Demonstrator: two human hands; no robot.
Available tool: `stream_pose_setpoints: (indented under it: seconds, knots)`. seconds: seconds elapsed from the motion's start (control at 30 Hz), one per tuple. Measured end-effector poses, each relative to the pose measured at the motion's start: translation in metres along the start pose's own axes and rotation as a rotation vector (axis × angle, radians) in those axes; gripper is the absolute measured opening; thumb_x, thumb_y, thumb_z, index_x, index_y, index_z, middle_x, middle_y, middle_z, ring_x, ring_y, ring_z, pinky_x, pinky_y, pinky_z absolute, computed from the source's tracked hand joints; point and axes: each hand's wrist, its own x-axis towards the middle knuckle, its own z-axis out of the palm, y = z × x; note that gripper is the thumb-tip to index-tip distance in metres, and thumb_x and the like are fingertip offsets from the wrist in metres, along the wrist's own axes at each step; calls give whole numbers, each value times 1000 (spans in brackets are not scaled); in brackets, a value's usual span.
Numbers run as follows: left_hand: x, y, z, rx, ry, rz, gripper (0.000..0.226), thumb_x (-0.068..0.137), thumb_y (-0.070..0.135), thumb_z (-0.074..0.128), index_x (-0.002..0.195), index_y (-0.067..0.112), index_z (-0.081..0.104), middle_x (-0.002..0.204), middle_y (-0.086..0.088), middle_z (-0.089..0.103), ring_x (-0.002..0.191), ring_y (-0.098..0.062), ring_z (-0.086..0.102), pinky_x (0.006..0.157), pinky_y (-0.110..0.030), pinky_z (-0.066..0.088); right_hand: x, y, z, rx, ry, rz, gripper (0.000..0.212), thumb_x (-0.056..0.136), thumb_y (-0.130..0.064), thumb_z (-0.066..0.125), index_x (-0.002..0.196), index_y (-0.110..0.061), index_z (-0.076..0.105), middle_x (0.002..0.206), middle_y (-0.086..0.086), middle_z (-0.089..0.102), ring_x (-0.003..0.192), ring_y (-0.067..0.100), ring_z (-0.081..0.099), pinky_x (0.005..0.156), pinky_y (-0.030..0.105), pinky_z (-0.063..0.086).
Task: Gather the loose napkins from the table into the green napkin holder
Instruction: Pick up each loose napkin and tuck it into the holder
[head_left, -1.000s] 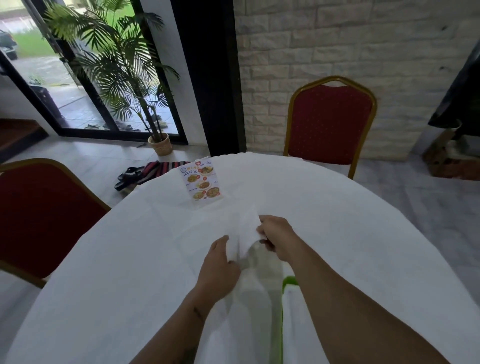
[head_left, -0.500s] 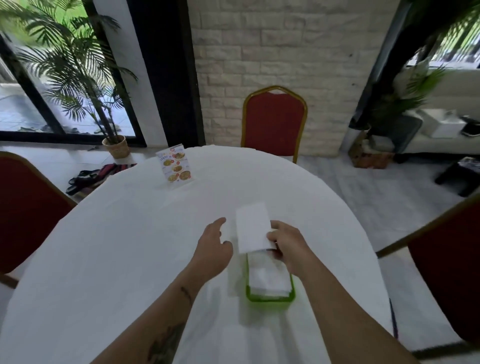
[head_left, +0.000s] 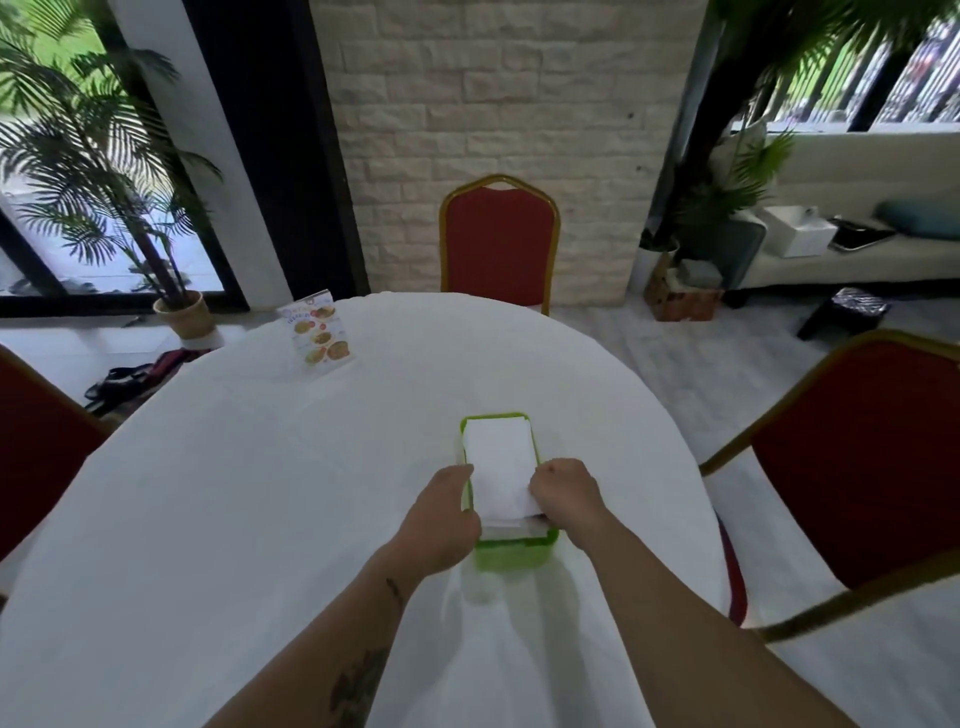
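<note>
Looking down from the head camera, we are seeing a round table (head_left: 208, 493) under a white cloth filling the lower frame. Three red chairs with gold frames are standing around it: one at top centre (head_left: 500, 239) against the pale brick wall, one at the right edge (head_left: 857, 467), one at the left edge (head_left: 31, 441). A potted palm (head_left: 104, 171) is standing in the upper left by the glass door, and more greenery is showing in the upper right above a white sofa. Sandals are lying on the floor at mid left.

A menu card (head_left: 318, 336) with food photos is standing on the far left part of the table; its lettering is too small for us to read.

At centre frame the green napkin holder (head_left: 511, 553) is sitting on the cloth, well clear of the card. Our left hand (head_left: 441, 512) is pressing against its left wall, fingers curled loosely and holding nothing we can make out. Our right hand (head_left: 566, 491) is closed, pinching the near right corner of the top napkin (head_left: 498, 467), which is lying flat on the stack inside the holder.

Half a second ago that napkin was being held above the far end of the holder and our left hand was hovering open beside it; now the napkin is resting inside and both hands are flanking the holder.
</note>
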Motion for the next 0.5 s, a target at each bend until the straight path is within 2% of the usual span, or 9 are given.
stream_pose_setpoints:
  seconds: [0.07, 0.13, 0.23, 0.3, 0.37, 0.43, 0.5]
  knots:
    - [1, 1, 2, 50, -1, 14, 68, 83, 11, 46, 148, 16, 27, 157, -4, 23, 144, -19, 23, 118, -32, 20, -4, -2, -4, -181, 20, -24, 3, 72, -15, 45, 70, -17, 45, 71, 0, 50, 62, 20, 45, 54, 27, 32]
    - [4, 1, 4, 106, 20, 62, 67, 84, 9, 44, 149, 16, 26, 159, -3, 18, 145, -19, 19, 119, -31, 18, -6, -5, -7, -374, 37, -36, 11, 70, -20, 48, 80, -17, 50, 80, 0, 55, 70, 23, 50, 56, 27, 34]
    - [10, -2, 9, 199, 31, 118, 66, 85, 7, 40, 149, 17, 25, 160, -2, 13, 146, -21, 16, 119, -34, 19, -3, -6, -5, -550, 94, -127, 30, 81, -26, 51, 108, -16, 57, 108, 4, 57, 98, 27, 56, 74, 32, 44]
    - [14, -4, 11, 306, 21, 150, 66, 87, 10, 39, 150, 17, 23, 161, -1, 11, 147, -22, 12, 119, -38, 19, 1, -3, 0, -607, 105, -267, 44, 87, -27, 49, 129, -16, 52, 128, 6, 50, 118, 28, 48, 88, 37, 45]
    - [18, -6, 15, 436, -22, 169, 64, 89, 16, 39, 150, 17, 20, 161, -2, 11, 147, -22, 10, 119, -40, 18, 6, 6, 6, -700, 47, -389, 55, 90, -31, 47, 144, -20, 41, 144, 5, 39, 128, 28, 37, 99, 42, 41]
    - [20, -10, 20, 548, -93, 163, 64, 91, 24, 41, 150, 17, 17, 161, -2, 11, 147, -23, 10, 118, -44, 19, 10, 19, 11, -805, -30, -405, 58, 91, -36, 44, 148, -27, 34, 154, 6, 27, 136, 30, 27, 106, 45, 34]
    - [22, -13, 22, 587, -131, 166, 65, 91, 27, 43, 150, 17, 15, 161, -1, 10, 146, -23, 12, 117, -45, 21, 12, 35, 16, -801, -84, -357, 58, 94, -40, 39, 151, -33, 28, 159, 7, 19, 141, 32, 20, 110, 48, 29]
